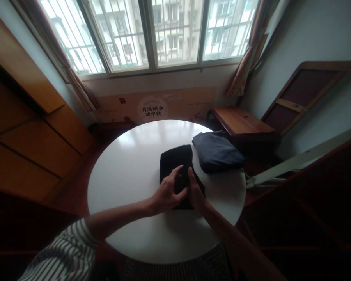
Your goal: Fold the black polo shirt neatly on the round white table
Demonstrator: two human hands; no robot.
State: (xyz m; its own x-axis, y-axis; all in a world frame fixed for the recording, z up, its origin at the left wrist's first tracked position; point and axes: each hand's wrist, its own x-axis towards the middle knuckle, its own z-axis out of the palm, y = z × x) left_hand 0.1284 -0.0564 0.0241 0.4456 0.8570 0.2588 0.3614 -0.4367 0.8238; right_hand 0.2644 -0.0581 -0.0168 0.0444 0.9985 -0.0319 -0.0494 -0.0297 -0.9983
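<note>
A folded black garment (176, 160) lies on the round white table (134, 168), right of its middle. My left hand (167, 192) rests on the garment's near left part with fingers spread. My right hand (194, 190) lies flat on its near right edge, fingers pointing away from me. Both hands touch the cloth and neither lifts it. A second folded garment, dark blue (217, 151), sits just beyond at the table's right rim.
A low wooden side table (241, 121) stands to the right behind the round table. Wooden cabinets (32, 128) line the left wall. A printed cardboard panel (155, 105) leans under the barred window. A wooden frame (307, 93) leans on the right wall.
</note>
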